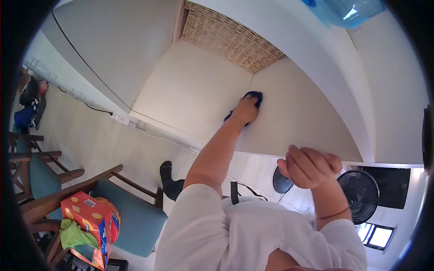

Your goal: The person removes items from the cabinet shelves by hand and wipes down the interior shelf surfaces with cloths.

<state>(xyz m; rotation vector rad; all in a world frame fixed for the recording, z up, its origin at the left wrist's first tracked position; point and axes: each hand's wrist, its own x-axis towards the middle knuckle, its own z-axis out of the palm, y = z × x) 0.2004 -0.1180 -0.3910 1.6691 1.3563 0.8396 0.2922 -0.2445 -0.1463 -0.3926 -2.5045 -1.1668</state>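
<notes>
My left hand (246,111) presses a dark blue cloth (254,95) against the pale inner surface of a cabinet or shelf (194,86). Parts of the cloth stick out on both sides of the hand. At the front edge of that surface is my right hand (311,166), its fingers curled in and nothing visible in them. Beyond the cloth, a woven basket (230,36) stands at the far side of the compartment.
A blue-tinted clear container (348,11) is at the top right. Lower left, a teal-seated chair (135,221) holds a red box (88,210) and a green cloth (77,235). A black fan (358,196) stands at the right. A power strip (120,118) lies by the cabinet.
</notes>
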